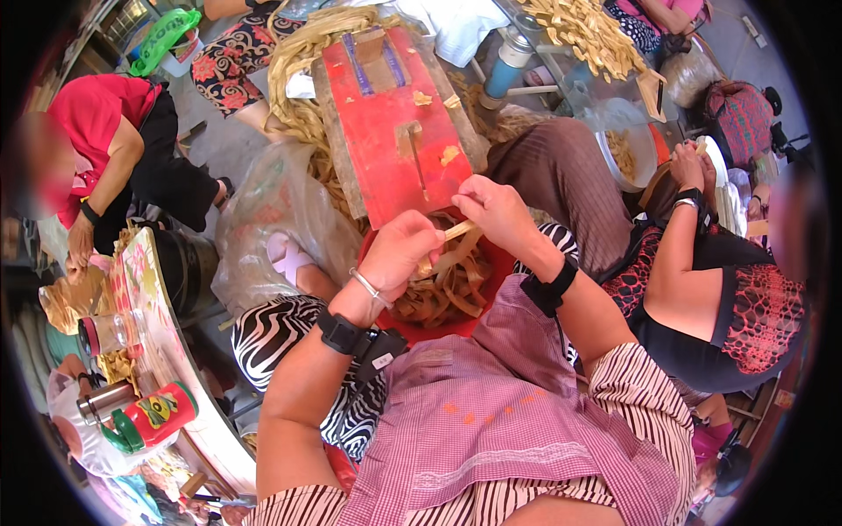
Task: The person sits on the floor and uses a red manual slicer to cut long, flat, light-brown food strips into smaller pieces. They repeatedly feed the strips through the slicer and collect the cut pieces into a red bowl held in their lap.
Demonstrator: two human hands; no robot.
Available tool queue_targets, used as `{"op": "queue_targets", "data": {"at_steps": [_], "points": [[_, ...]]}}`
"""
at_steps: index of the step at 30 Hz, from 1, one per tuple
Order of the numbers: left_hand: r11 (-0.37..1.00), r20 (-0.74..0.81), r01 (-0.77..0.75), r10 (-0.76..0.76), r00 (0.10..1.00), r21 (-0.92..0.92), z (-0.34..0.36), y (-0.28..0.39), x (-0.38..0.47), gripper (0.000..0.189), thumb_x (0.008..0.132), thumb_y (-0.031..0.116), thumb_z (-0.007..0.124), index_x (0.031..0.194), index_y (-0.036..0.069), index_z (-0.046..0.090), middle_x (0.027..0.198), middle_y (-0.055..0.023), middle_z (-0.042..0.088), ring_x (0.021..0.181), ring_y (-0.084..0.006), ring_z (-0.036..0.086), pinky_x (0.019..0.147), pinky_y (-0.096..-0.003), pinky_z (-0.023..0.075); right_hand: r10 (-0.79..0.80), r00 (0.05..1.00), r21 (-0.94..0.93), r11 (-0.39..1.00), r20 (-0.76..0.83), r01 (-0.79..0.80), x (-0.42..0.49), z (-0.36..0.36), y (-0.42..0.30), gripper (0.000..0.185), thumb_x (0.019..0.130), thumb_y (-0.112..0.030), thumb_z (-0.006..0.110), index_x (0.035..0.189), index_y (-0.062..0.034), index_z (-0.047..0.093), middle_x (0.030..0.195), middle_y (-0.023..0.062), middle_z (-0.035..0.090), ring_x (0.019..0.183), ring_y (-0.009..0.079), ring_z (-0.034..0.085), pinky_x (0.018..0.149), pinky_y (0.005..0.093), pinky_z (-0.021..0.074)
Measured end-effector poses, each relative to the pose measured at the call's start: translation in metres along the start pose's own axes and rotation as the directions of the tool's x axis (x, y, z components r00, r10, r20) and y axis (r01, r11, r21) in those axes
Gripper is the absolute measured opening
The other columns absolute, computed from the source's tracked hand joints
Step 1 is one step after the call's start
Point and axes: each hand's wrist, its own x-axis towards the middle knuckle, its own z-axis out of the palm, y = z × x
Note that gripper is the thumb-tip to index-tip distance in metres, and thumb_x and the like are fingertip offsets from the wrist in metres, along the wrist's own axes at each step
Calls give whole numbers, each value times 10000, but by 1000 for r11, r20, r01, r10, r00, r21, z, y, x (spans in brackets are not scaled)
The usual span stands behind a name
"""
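Observation:
A folded tan strip (458,230) is held between my two hands, above a red basin (505,258) in my lap. My left hand (402,253) grips its lower left end, where a short piece hangs below the fingers. The fingertips of my right hand (490,209) pinch the other end. Loose tan strips (454,296) lie curled in the basin. Just beyond my hands stands a red board (375,154) with a slot and a thin rod-like piece fixed on it, and small tan scraps on its surface. The strip's material cannot be told for certain.
Long tan strips (289,59) are draped left of the board, near a clear plastic bag (263,217). Co-workers sit at left and right. A glass table (579,85) with tan pieces stands at upper right, a blue flask (506,69) beside it. A table (158,315) is at left.

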Motion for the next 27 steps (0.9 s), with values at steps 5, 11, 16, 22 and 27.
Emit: {"op": "queue_targets", "data": {"at_steps": [5,11,16,22,27], "points": [[440,79,-395,582,809,807,-10,10,13,78,843,107,626,875,65,569,713,-83,613,646,-262,602,605,-356,488,135,799,209,928,586,-310,20,-37,-14,155,911,-145,598,974,-5,624,745,16,609,675,100,547,626,274,467],[-112,200,-173,722,662,979,-23,21,40,176,775,97,566,945,94,613,916,-76,618,927,-265,587,800,-386,468,-152,985,-270,955,-85,124,31,-7,-7,176,879,-237,610,922,-67,629,812,149,622,786,346,619,652,408,482],[-147,113,-34,571,813,989,-34,7,48,136,794,123,576,924,104,611,868,-87,603,860,-281,591,753,-386,497,93,987,-408,902,-130,-139,42,8,9,188,905,-250,560,893,-71,617,809,179,635,769,387,617,638,452,480],[97,118,-240,660,742,966,15,35,0,314,813,191,626,1108,104,562,1153,-99,565,973,-302,617,787,-398,523,-46,999,17,999,-5,46,-2,-7,-17,133,871,-125,658,927,-5,648,717,92,584,649,116,549,613,273,457],[13,242,-351,699,673,936,-10,28,1,226,819,124,585,1040,77,592,1113,-82,615,971,-286,627,774,-358,533,197,840,396,812,505,-429,-16,-30,-26,170,880,-141,650,998,-19,635,793,23,637,665,93,558,587,225,453]]}}
